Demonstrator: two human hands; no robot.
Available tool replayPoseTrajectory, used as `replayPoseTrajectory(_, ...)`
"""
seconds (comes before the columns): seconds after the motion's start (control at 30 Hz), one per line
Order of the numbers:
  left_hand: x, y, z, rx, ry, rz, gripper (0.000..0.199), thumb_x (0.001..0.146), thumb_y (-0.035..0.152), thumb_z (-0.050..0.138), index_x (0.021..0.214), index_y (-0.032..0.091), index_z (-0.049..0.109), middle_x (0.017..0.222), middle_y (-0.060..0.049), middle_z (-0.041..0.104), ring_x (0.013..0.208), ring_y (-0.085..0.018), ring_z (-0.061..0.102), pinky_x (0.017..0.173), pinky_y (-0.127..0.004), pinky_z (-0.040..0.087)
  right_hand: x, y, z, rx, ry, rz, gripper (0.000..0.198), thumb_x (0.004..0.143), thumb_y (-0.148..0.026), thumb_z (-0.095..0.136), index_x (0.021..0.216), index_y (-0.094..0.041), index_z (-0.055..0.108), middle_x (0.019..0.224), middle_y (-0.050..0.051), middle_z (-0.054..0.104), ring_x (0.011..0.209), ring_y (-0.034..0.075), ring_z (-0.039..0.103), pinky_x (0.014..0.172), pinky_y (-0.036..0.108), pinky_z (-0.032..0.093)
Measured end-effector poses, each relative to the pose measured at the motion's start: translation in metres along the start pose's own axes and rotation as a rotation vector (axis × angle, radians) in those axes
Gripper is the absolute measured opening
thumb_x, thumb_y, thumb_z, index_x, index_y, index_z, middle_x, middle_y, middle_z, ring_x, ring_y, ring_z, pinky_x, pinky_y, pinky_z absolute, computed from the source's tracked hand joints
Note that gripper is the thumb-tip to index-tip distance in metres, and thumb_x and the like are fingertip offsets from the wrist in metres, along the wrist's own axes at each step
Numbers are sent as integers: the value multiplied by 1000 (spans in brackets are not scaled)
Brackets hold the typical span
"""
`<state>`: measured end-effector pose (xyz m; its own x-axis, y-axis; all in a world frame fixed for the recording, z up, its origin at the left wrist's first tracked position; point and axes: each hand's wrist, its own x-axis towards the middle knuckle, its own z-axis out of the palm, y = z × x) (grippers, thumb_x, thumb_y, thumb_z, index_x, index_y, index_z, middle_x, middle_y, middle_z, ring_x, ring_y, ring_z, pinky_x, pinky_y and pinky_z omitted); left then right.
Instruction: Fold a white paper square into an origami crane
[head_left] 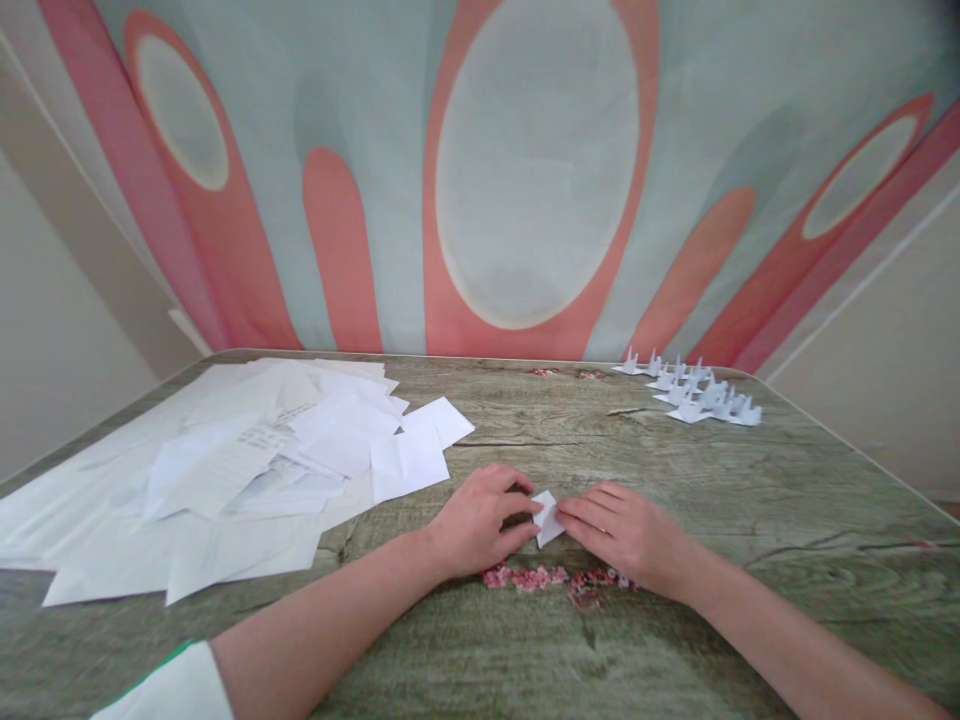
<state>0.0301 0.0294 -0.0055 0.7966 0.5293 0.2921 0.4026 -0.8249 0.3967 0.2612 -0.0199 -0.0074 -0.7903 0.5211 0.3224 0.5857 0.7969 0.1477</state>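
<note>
Just beyond the pink blossom print (525,578) on the wood-grain tabletop (517,440), a small folded white paper (549,522), held by the left hand (480,520), thumb and fingers narrowed, and the right hand (637,535), fingertips bunched. Left of the print, heaped paper sheets (202,470); beyond it rightward, folded paper cranes (686,411).

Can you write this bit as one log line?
left hand: touching small folded paper; right hand: touching it too; left: paper pile; far right: white paper figures

Left hand (478,520), fingers curved, just beside right hand (636,532)
</note>
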Motion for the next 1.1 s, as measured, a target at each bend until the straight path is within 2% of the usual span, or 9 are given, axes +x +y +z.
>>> replayPoseTrajectory(0.2,0,1,-1,10,-3,-6,22,83,30,55,101,22,64,108,-7,56,104,-21,47,91,-37,38,5,-2,9,-29,-31,-11,26,91,-14,37,96,-12,62,91,10,63,83,18,55,75,35,43)
replayPoseTrajectory(0.33,0,0,0,-2,12,-11,22,83,28,54,101,22,64,109,-7,55,105,-21,47,92,-38,37,13,-3,8,30,-73,-20,22,90,-14,39,90,-13,62,85,8,62,79,18,53,71,35,41)
replayPoseTrajectory(0.4,0,-1,1,-12,23,-13,23,82,28,55,103,22,64,110,-7,55,106,-21,46,93,-39,37,18,-1,7,129,-82,47,21,91,-17,41,89,-14,61,85,7,61,79,18,53,71,34,41)
replayPoseTrajectory(0.5,0,-4,1,-38,45,-18,25,81,28,58,104,23,64,111,-7,54,106,-21,46,94,-38,37,21,3,7,394,-41,181,16,90,-21,46,87,-16,61,87,4,60,82,16,53,75,32,40)
replayPoseTrajectory(0.6,1,-5,2,-72,57,-23,21,79,27,60,99,23,66,109,-5,56,104,-20,47,94,-36,36,21,9,9,645,5,310,12,88,-23,51,86,-18,62,88,3,59,86,14,53,78,29,40)
replayPoseTrajectory(0.67,1,-5,1,-87,60,-34,18,79,27,61,95,23,68,105,-5,57,101,-19,48,91,-35,37,20,12,11,727,13,374,11,87,-23,53,85,-18,63,88,2,58,87,14,53,79,28,40)
replayPoseTrajectory(0.97,3,8,-6,-55,-11,-64,21,87,26,49,88,22,70,88,-5,58,88,-18,49,82,-32,38,22,10,15,773,34,450,8,84,-18,54,78,-19,59,87,2,57,86,15,52,79,29,39)
replayPoseTrajectory(1.1,2,14,-7,-5,-43,-125,22,85,36,52,89,23,69,82,-4,55,83,-18,48,77,-31,38,23,7,12,759,50,461,7,82,-15,55,77,-19,57,87,2,57,86,15,52,79,30,39)
